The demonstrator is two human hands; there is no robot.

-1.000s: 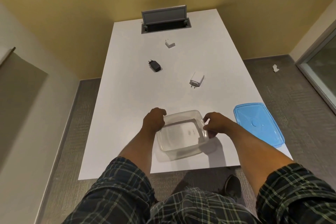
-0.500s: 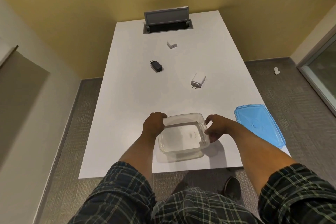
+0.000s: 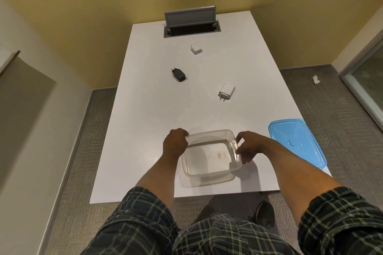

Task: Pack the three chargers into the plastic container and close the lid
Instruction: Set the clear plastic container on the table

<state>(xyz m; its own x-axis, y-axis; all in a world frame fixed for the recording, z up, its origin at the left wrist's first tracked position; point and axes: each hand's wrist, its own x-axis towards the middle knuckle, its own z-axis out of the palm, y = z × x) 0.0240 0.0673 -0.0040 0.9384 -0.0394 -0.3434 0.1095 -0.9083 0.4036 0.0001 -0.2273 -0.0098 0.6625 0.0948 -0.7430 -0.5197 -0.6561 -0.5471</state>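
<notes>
The empty plastic container [image 3: 211,154], near the desk [image 3: 145,109] edge, is gripped by the left hand [image 3: 175,144] and right hand [image 3: 248,146]; it could be tipped off if pulled nearer.

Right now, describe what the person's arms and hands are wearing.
Both the left hand and the right hand are bare: no gloves, rings or watch show. The forearms are uncovered too. Dark plaid sleeves with thin pale green and white lines are pushed up toward the elbows on both arms.
</notes>
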